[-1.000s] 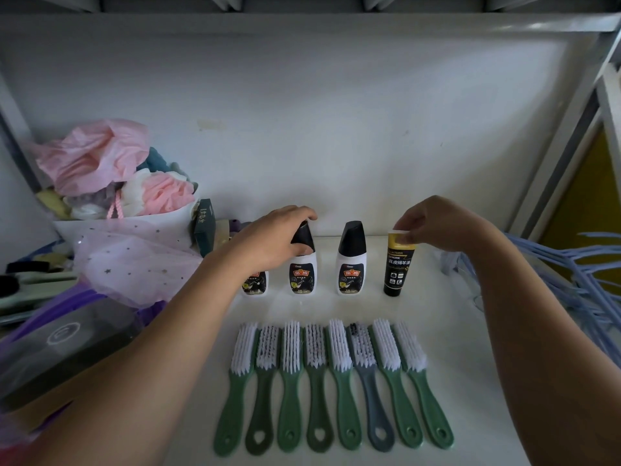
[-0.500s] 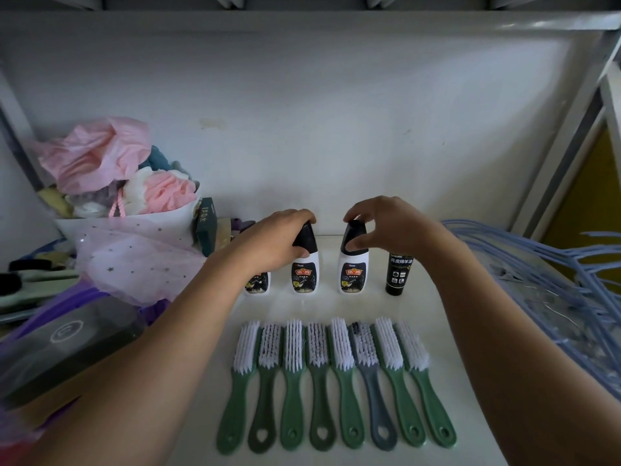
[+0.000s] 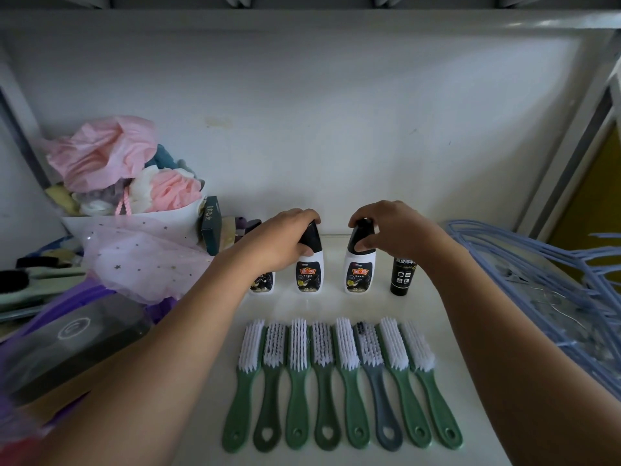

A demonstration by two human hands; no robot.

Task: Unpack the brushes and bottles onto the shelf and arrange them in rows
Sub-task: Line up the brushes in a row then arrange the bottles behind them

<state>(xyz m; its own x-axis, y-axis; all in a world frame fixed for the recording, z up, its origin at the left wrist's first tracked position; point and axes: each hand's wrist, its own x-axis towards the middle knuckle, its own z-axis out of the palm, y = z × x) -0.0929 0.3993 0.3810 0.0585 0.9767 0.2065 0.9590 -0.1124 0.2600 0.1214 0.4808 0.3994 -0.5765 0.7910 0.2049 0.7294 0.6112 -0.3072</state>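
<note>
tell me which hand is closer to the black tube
Right. The right hand grips the cap of the third bottle, right beside the black tube; the left hand holds the second bottle, further left.

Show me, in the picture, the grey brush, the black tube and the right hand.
grey brush (image 3: 380, 401), head view, on its handle.
black tube (image 3: 402, 279), head view, on its lower body.
right hand (image 3: 393, 227), head view, on its back.

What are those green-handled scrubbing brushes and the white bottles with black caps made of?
Green-handled brushes: apparently moulded plastic, matte with soft sheen; white bristles look synthetic, stiff and even. White bottles with black caps: probably smooth plastic, slightly glossy, printed labels.
</note>
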